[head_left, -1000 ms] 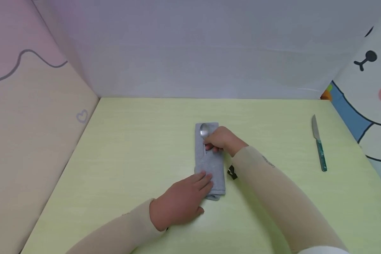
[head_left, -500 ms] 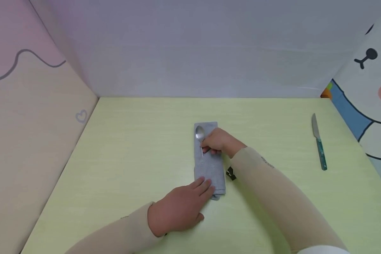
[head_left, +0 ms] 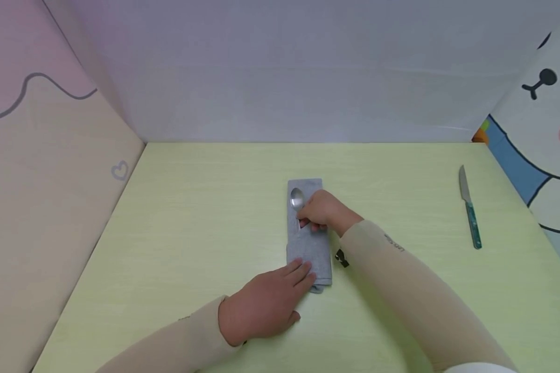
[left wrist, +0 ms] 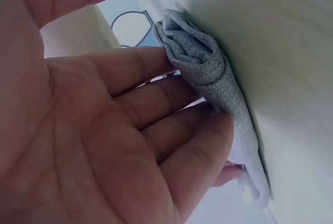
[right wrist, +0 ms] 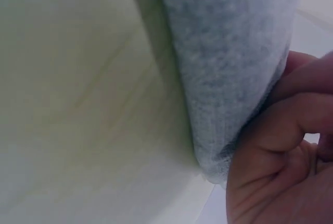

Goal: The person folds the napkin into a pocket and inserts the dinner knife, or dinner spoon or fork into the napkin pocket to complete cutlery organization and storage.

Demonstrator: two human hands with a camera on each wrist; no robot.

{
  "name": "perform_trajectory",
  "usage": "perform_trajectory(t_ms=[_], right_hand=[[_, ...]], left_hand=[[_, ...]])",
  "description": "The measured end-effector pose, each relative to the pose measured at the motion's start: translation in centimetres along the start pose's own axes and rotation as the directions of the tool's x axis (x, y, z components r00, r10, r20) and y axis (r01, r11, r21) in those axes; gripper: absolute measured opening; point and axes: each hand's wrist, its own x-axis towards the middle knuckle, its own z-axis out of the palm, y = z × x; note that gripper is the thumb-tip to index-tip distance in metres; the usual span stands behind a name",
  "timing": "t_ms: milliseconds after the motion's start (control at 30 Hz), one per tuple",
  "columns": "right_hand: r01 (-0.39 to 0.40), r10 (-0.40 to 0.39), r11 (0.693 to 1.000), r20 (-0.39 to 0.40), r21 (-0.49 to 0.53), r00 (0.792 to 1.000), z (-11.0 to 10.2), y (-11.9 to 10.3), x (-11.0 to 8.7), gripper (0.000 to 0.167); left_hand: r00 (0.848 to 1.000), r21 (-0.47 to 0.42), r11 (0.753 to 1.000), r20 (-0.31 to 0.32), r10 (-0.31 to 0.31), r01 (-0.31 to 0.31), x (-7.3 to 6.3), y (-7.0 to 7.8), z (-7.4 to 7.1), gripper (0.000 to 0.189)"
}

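Observation:
A grey folded cloth napkin (head_left: 311, 248) lies lengthwise on the table, with a metal spoon (head_left: 297, 199) on its upper part. The spoon's bowl points away from me, and its handle runs down toward a fold in the cloth; its lower end is hidden. My right hand (head_left: 325, 210) pinches the handle just below the bowl. My left hand (head_left: 266, 305) rests its outstretched fingers on the near end of the napkin. In the left wrist view, those fingers touch the rolled layers of the napkin (left wrist: 226, 86). The right wrist view has curled fingers (right wrist: 283, 125) beside the cloth; the spoon is hidden there.
A knife (head_left: 470, 207) with a green handle lies at the right side of the pale yellow table (head_left: 205, 207). A small black piece (head_left: 341, 258) shows by the right sleeve. Panels (head_left: 280, 77) enclose the back and sides.
The right hand and the spoon have shifted slightly toward me, so the bowl sits lower on the napkin. The left hand's fingers have slid a little nearer the napkin's near end.

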Motion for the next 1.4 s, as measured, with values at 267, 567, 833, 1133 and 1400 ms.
perform_trajectory(t_ms=[267,567,833,1133,1400], right_hand=[[-0.002,0.000,0.999,-0.044,-0.050,0.999,0.5,-0.4,0.5,0.026],[-0.004,-0.004,0.991,-0.051,-0.137,0.999,0.9,-1.4,0.1,0.020],[-0.010,0.004,0.989,-0.040,-0.148,0.999,1.0,-1.6,0.0,0.024],[-0.026,0.018,0.985,-0.047,-0.169,0.999,1.3,-1.5,0.2,0.028],[0.024,-0.045,0.966,-0.074,-0.256,0.996,1.4,-1.5,0.0,0.033]], left_hand=[[1.000,0.051,0.998,-0.005,0.026,-0.026,0.0,0.0,0.1,0.072],[0.999,0.085,0.996,-0.010,0.034,-0.033,0.0,0.3,0.2,0.071],[0.999,0.098,0.995,-0.016,0.029,-0.027,0.0,0.5,0.3,0.073],[0.997,0.123,0.992,-0.056,0.045,-0.038,-0.1,0.4,0.7,0.075],[0.998,0.114,0.993,-0.040,0.046,-0.041,-0.1,0.4,0.6,0.074]])
